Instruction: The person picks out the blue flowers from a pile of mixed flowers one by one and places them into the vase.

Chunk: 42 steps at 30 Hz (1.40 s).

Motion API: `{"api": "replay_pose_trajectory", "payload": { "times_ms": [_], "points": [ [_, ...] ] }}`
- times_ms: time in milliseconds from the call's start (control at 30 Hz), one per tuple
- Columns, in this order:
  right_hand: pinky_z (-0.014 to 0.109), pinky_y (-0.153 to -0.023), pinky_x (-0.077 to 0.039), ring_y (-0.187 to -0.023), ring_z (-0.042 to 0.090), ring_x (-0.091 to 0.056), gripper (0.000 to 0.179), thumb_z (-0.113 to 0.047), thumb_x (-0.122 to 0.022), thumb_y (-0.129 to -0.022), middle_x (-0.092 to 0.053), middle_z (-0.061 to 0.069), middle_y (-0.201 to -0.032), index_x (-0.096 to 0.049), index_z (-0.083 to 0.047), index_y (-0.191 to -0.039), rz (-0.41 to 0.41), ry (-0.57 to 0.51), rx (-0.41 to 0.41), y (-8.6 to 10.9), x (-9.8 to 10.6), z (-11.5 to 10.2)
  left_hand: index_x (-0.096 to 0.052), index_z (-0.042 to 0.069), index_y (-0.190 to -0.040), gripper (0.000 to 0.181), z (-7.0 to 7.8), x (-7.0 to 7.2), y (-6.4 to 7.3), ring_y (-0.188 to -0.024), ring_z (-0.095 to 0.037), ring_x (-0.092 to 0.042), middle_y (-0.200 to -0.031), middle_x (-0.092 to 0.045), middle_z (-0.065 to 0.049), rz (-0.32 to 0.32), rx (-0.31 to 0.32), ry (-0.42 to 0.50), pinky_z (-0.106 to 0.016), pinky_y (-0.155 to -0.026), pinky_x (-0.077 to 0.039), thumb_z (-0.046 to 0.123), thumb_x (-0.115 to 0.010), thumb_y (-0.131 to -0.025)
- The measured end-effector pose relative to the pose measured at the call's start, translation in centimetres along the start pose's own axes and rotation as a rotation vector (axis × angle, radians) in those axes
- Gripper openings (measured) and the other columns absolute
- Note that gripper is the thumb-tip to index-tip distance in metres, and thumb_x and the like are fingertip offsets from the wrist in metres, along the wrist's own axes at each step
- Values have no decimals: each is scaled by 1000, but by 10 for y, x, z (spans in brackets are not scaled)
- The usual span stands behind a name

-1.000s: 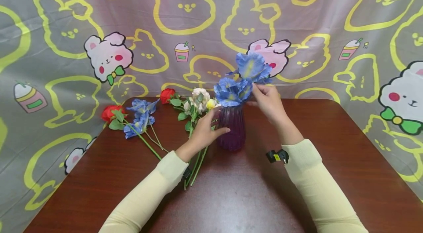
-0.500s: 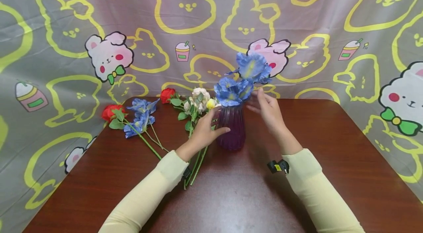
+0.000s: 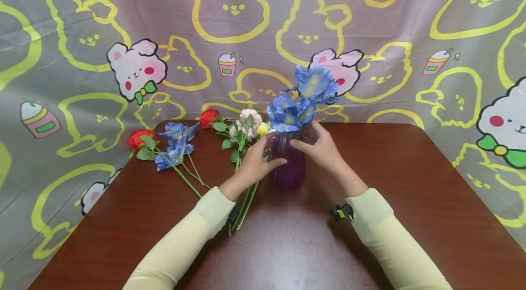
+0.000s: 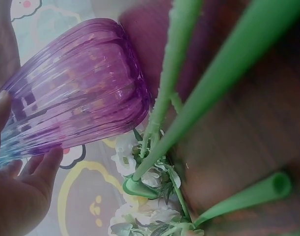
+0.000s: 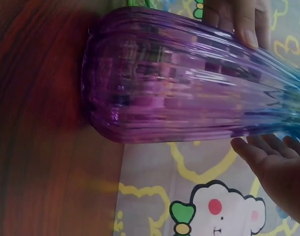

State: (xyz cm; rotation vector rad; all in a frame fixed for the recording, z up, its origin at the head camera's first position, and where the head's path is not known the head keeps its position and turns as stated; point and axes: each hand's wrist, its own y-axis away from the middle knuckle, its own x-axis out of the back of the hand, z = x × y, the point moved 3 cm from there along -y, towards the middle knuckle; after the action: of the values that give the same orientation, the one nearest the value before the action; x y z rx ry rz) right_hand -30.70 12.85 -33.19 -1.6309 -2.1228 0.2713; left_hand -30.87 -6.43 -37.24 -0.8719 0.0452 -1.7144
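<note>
At back and sides: grey backdrop (image 3: 255, 58), yellow-lined, printed with cartoon animals (image 3: 137, 71) and drink cups (image 3: 39, 121). In front of it: brown table (image 3: 390, 180), wood-grained, pale glare on the near half. Reaching in from the near side: left sleeve (image 3: 185, 239) and right sleeve (image 3: 394, 235), both pale yellow.

Mid-table: vase (image 3: 289, 173), standing upright on its base; ribbed, see-through, purple below, turning blue at the neck in the right wrist view.

Left of the vase: left hand (image 3: 254, 160), grasping its side, thumb toward the front, other fingers partly hidden. On the opposite side: right hand (image 3: 322, 148), grasping slightly higher, near the neck, thumb across the front, fingers curving behind.

In the vase: two blue flowers (image 3: 291, 114), one low over the rim, the other higher, offset to the right. Just beyond the left hand: white flowers (image 3: 248, 121), green stems (image 3: 246, 208) running nearward, passing by the left wrist. Farther left, on the table: loose blue flowers (image 3: 176, 144).

Near those: red rose (image 3: 141, 139); beside the white ones: second rose (image 3: 208, 118). At the cuffs: small black devices (image 3: 342, 212). Among the white: yellow bud (image 3: 263, 129).
</note>
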Motion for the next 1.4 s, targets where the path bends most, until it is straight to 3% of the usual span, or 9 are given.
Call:
{"api": "replay_pose_trajectory", "payload": {
  "times_ms": [200,333,633,900,1133,1400],
  "points": [
    [49,-105,-37,-130,33,-45,71,-1,-71,-85,-48,21,-141,-35,-1,-147,10,53,-8,4,-8,-20,-41,6,-143,74,-1,-1,0,-122,-26,-53,-136,-53,-16,6,-2,-10,-31,-93,-50,20,-80,-83],
    [51,-105,-38,-129,34,-46,70,-1,-70,-86,-49,22,-140,-36,-1,-147,23,61,-7,4,-8,-20,-40,6,-144,74,0,0,0,-122,-26,-53,-136,-52,-16,5,-8,-6,-32,-93,-50,19,-80,-83],
    [49,-105,-38,-129,26,-48,74,-8,-75,-85,-52,12,-140,-37,-13,-149,24,35,20,-4,0,15,-41,6,-143,74,1,0,-1,-123,-27,-53,-137,-52,-16,8,-10,-4,-32,-93,-49,19,-80,-82],
    [50,-106,-36,-130,24,-47,72,-18,-75,-87,-51,10,-141,-38,-15,-148,-2,71,21,-5,0,18,-40,5,-144,74,0,0,-1,-123,-27,-53,-137,-52,-16,1,-14,1,-33,-93,-50,18,-80,-83],
    [48,-107,-36,-131,24,-46,71,-12,-73,-88,-50,10,-143,-36,-15,-149,-3,69,23,-5,-2,18,-41,4,-143,74,2,2,-1,-121,-27,-55,-133,-54,-18,0,-13,-2,-33,-93,-50,18,-80,-82],
    [51,-106,-35,-132,33,-43,70,-3,-68,-89,-46,21,-143,-31,-3,-149,-20,57,13,3,-7,-11,-43,5,-141,72,3,4,-3,-121,-27,-54,-133,-55,-17,-28,2,9,-34,-93,-50,16,-81,-81]
  ]
}}
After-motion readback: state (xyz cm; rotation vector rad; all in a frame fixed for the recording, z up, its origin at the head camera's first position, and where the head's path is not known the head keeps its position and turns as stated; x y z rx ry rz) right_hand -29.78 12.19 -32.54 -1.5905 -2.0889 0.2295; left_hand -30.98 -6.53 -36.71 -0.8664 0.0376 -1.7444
